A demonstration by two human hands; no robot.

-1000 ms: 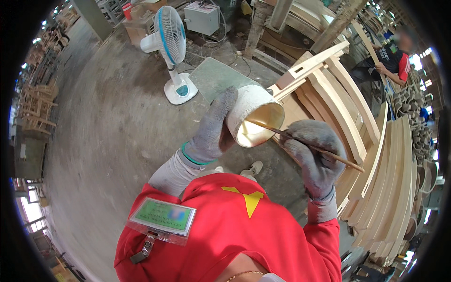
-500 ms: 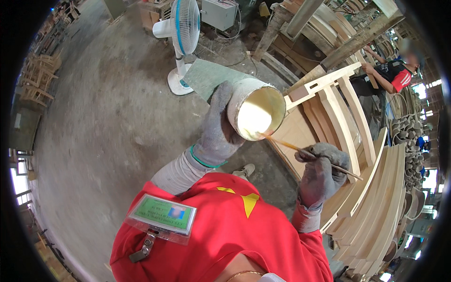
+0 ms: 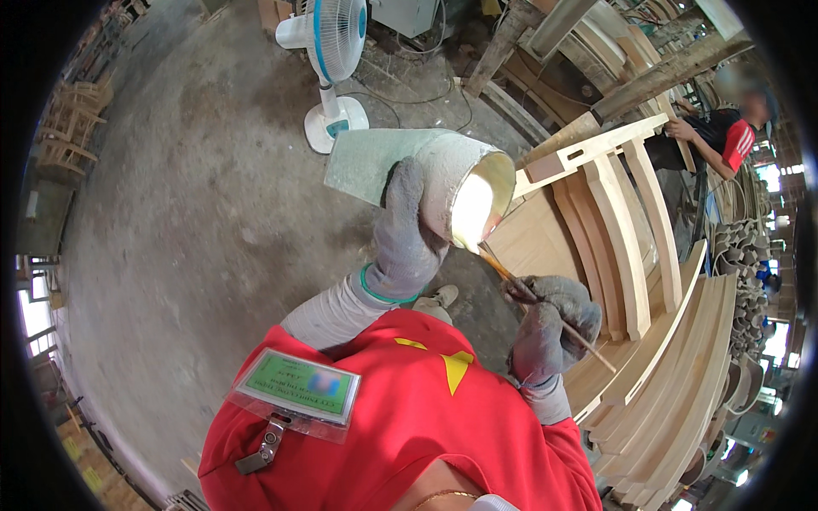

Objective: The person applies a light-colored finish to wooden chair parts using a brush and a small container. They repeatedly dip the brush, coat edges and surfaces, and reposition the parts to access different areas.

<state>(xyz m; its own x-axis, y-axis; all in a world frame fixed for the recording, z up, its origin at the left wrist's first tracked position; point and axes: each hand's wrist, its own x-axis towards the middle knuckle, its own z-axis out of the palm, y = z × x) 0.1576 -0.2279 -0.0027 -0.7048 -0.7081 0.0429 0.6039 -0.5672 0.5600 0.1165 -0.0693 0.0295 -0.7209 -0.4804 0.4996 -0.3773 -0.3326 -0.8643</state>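
- Two gloved hands: left hand (image 3: 404,228) clasps the tilted white container (image 3: 439,175), centre; right hand (image 3: 552,328) grasps a thin brush (image 3: 498,263).
- Brush tip is at the container's near rim; white liquid (image 3: 471,209) is left inside.
- Right, a wooden frame (image 3: 622,247) stands apart from the brush; whether it is coated, I cannot tell.

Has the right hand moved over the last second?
Yes. Judged against the fan's base, the right hand now sits lower in the picture and somewhat farther left, closer to the red shirt.
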